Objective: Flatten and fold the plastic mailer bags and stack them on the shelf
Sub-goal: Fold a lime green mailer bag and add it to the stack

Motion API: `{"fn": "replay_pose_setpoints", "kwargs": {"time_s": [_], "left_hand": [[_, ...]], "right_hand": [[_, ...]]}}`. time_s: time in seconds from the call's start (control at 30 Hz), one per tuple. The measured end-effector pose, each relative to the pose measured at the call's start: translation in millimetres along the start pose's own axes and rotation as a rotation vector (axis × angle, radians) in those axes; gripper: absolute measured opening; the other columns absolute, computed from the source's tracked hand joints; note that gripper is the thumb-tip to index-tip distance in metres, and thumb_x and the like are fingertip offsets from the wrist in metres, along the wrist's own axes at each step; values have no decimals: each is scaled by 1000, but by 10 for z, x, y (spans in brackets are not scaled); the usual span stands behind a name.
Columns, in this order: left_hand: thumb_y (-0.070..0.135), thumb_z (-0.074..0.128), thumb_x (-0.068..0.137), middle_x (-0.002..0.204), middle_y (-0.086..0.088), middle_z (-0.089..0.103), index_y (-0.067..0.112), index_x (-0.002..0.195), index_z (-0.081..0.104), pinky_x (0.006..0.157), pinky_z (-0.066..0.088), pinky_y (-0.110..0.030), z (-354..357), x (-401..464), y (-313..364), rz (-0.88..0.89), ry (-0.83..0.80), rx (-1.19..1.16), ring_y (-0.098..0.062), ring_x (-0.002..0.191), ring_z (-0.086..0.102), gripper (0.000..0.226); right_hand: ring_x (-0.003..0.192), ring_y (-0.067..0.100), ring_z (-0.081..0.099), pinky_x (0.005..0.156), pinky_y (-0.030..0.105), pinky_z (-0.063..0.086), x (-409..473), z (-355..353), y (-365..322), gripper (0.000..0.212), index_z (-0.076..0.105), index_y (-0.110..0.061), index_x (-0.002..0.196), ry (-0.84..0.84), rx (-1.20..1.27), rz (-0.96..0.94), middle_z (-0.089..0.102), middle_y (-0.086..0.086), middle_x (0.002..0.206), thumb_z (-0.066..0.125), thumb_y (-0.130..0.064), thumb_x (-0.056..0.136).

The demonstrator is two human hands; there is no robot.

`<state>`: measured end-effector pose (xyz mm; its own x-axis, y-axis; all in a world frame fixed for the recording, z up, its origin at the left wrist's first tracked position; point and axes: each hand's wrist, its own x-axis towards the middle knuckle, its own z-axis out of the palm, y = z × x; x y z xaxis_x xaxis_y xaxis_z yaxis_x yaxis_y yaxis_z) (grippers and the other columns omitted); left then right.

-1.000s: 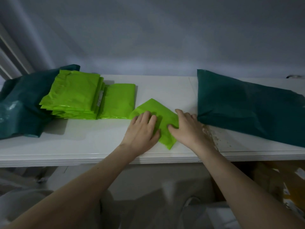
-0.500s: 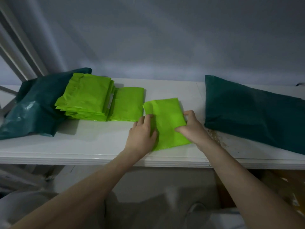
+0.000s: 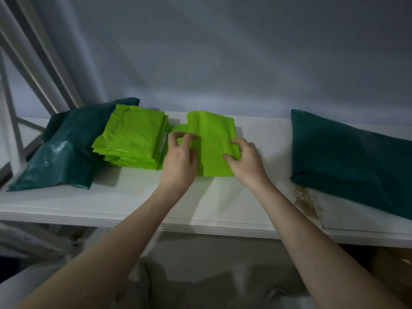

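A folded lime-green mailer bag (image 3: 215, 141) lies on the white shelf (image 3: 133, 197), partly over another folded green bag (image 3: 178, 128) behind my left hand. My left hand (image 3: 179, 159) pinches its left edge with curled fingers. My right hand (image 3: 245, 161) pinches its right edge between thumb and fingers. A stack of folded green mailers (image 3: 133, 139) sits just to the left, touching the bags under my left hand.
A dark teal bag (image 3: 66, 148) lies at the shelf's left end under the green stack. Another dark teal bag (image 3: 352, 157) lies at the right. A stained patch (image 3: 307, 201) marks the shelf near its front right. White frame bars (image 3: 33, 70) rise at left.
Both hands have slid the folded green bag back and to the left, from the shelf's front middle onto the single folded bag beside the stack.
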<state>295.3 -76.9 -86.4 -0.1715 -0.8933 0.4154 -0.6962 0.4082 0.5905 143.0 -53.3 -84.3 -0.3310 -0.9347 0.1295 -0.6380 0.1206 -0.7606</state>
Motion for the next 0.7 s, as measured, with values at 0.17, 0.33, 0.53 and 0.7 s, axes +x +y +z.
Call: {"fn": "replay_pose_setpoints", "kwargs": {"time_s": [0.17, 0.33, 0.53, 0.7], "left_hand": [[6, 48, 91, 130, -18, 43, 3, 123, 56, 81, 47, -44, -113, 185, -270, 2, -61, 173, -40, 96, 58, 33], [10, 45, 92, 138, -19, 36, 3, 126, 52, 85, 43, -43, -187, 317, -404, -16, -163, 305, -40, 108, 53, 35], [38, 44, 92, 146, -13, 27, 9, 130, 44, 103, 28, -37, -139, 369, -466, -39, -251, 549, -29, 128, 36, 48], [39, 41, 92, 153, -5, 22, 8, 131, 47, 115, 3, -46, -102, 336, -509, 11, -300, 678, -22, 142, 14, 49]], "right_hand": [[119, 30, 47, 97, 20, 28, 90, 271, -159, 56, 48, -5, 133, -85, 18, 9, 44, 21, 125, 68, -18, 82], [125, 30, 42, 102, 20, 24, 189, 494, -254, 59, 43, -1, 136, -110, 3, -15, 41, 22, 130, 66, -20, 85], [120, 35, 38, 102, 38, 33, 256, 685, -227, 56, 45, -7, 134, -120, -231, -46, 43, 18, 122, 59, -34, 88], [126, 34, 29, 98, 43, 36, 197, 735, -204, 55, 43, -10, 133, -137, -413, -67, 35, 14, 131, 52, -42, 89]]}}
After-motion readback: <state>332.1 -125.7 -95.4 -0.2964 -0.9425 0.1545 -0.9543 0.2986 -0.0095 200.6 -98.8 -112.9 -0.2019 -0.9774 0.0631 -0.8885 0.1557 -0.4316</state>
